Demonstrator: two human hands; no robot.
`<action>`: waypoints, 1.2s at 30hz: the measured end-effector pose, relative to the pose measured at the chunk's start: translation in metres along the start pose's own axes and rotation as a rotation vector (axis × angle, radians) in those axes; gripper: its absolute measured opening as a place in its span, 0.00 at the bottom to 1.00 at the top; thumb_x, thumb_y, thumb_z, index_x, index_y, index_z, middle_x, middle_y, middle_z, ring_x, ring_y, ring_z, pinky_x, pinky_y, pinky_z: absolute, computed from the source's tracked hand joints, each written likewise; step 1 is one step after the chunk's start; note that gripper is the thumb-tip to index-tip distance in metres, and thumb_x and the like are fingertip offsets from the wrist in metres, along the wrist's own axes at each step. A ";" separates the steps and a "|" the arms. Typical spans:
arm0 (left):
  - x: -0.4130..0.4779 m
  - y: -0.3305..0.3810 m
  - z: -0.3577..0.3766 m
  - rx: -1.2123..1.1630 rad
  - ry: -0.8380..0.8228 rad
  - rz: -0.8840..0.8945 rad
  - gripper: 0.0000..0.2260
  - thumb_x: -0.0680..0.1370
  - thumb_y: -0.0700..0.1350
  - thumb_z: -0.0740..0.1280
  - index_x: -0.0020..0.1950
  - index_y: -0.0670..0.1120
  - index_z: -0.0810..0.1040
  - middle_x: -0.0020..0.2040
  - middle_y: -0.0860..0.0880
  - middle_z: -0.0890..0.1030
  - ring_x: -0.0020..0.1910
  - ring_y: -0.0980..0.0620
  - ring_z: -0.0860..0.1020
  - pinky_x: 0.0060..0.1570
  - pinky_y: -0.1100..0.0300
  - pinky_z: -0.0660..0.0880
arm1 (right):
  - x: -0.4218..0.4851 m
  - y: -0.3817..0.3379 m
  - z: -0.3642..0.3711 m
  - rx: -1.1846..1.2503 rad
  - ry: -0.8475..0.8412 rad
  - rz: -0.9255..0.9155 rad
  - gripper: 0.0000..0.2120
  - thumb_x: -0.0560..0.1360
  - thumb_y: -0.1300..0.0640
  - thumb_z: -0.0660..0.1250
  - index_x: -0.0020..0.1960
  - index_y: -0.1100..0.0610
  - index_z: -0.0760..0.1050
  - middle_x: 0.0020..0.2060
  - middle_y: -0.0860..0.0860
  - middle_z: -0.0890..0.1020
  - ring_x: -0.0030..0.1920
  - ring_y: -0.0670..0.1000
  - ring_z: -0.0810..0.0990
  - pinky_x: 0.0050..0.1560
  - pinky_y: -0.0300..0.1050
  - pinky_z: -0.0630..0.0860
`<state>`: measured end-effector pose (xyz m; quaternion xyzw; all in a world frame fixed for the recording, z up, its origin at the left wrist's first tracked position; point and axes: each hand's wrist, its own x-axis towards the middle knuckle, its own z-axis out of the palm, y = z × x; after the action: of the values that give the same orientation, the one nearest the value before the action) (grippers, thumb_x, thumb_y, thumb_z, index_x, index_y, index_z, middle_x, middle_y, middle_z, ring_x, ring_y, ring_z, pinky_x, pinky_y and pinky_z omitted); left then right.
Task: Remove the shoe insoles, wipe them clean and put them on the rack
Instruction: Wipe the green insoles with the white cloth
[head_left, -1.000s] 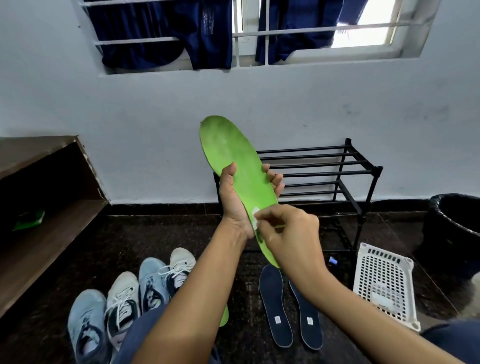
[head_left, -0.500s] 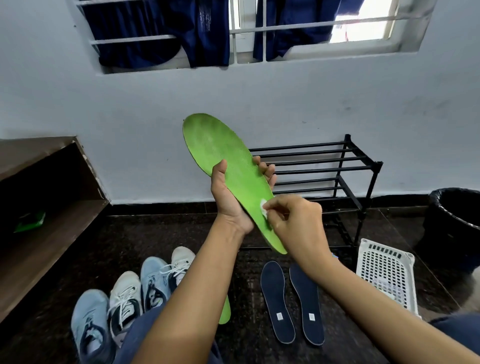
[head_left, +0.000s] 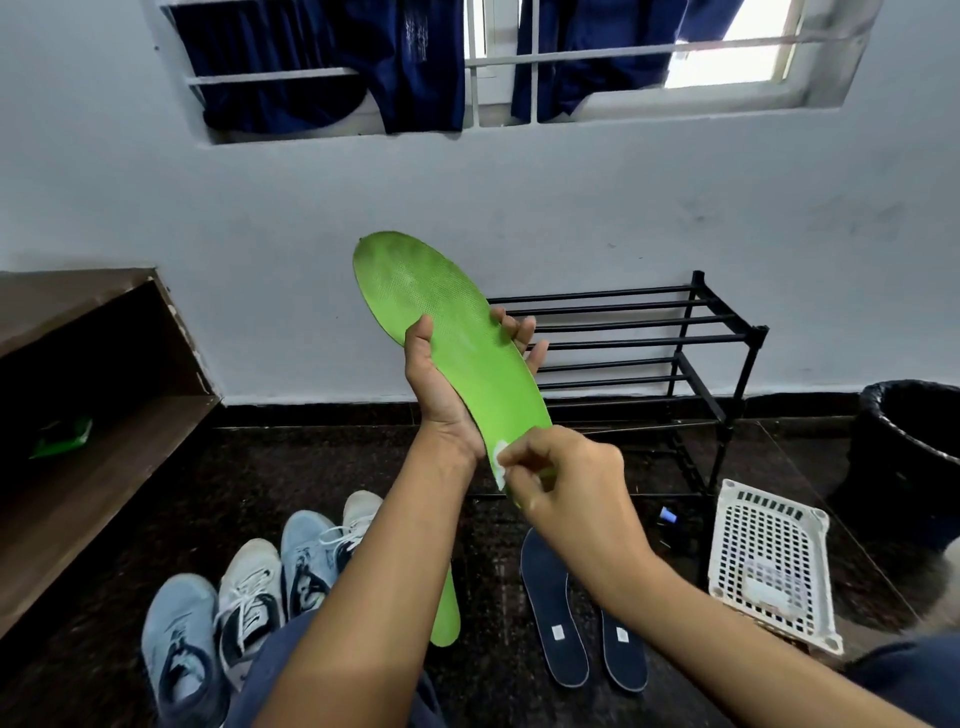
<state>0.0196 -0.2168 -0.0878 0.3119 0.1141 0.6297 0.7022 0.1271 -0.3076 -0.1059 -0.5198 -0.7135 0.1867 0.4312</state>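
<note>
Shelf: a wooden shelf (head_left: 104, 441) is seen at 9 o'clock, with a small green object (head_left: 62, 439) lying inside it.
Shoes: a row of four shoes (head_left: 249, 587), light blue and white, is set on the floor at 7 o'clock.
Second green insole (head_left: 447, 618): laid on the floor at 6 o'clock, partly hidden behind the left forearm.
Left hand (head_left: 441, 395): closed around the middle of the held insole, thumb on its left edge, fingers curled behind its right edge.
Green insole (head_left: 441, 322): held up at centre view, toe tilted towards 11 o'clock, heel towards 5 o'clock.
White wipe (head_left: 500, 462): pressed against the heel end of the held insole.
Right hand (head_left: 566, 488): the wipe is pinched between thumb and fingertips.
Navy insoles (head_left: 553, 613): two are laid side by side on the floor at 5 o'clock, each bearing a small white label.
Rack (head_left: 675, 332): a black barred rack is stood against the wall at 3 o'clock, behind the held insole.
Basket (head_left: 769, 551): a white perforated basket is placed at 4 o'clock, just beside the rack's foot.
Bin (head_left: 914, 441): a black bin is seen at the right edge.
</note>
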 end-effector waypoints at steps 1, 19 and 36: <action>0.000 0.001 0.000 -0.003 -0.002 0.008 0.23 0.70 0.63 0.57 0.47 0.43 0.74 0.42 0.47 0.76 0.48 0.48 0.79 0.59 0.50 0.72 | 0.003 0.003 -0.001 0.009 -0.008 0.013 0.09 0.68 0.67 0.69 0.40 0.54 0.83 0.35 0.47 0.82 0.35 0.42 0.79 0.40 0.29 0.73; 0.003 0.001 -0.002 0.040 -0.020 -0.041 0.23 0.68 0.61 0.62 0.48 0.43 0.75 0.41 0.47 0.77 0.45 0.49 0.80 0.54 0.52 0.74 | 0.017 0.015 -0.016 -0.092 0.088 -0.008 0.07 0.68 0.66 0.70 0.39 0.54 0.82 0.33 0.44 0.80 0.33 0.41 0.76 0.38 0.28 0.70; 0.004 -0.004 -0.003 -0.036 -0.228 -0.119 0.42 0.64 0.68 0.68 0.65 0.38 0.70 0.48 0.40 0.75 0.49 0.42 0.77 0.60 0.47 0.71 | 0.030 -0.003 -0.027 0.144 -0.031 -0.143 0.10 0.69 0.68 0.70 0.41 0.54 0.82 0.30 0.40 0.81 0.35 0.38 0.79 0.38 0.27 0.70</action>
<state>0.0222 -0.2121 -0.0914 0.3615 0.0403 0.5492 0.7524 0.1445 -0.2868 -0.0767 -0.4324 -0.7399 0.2143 0.4686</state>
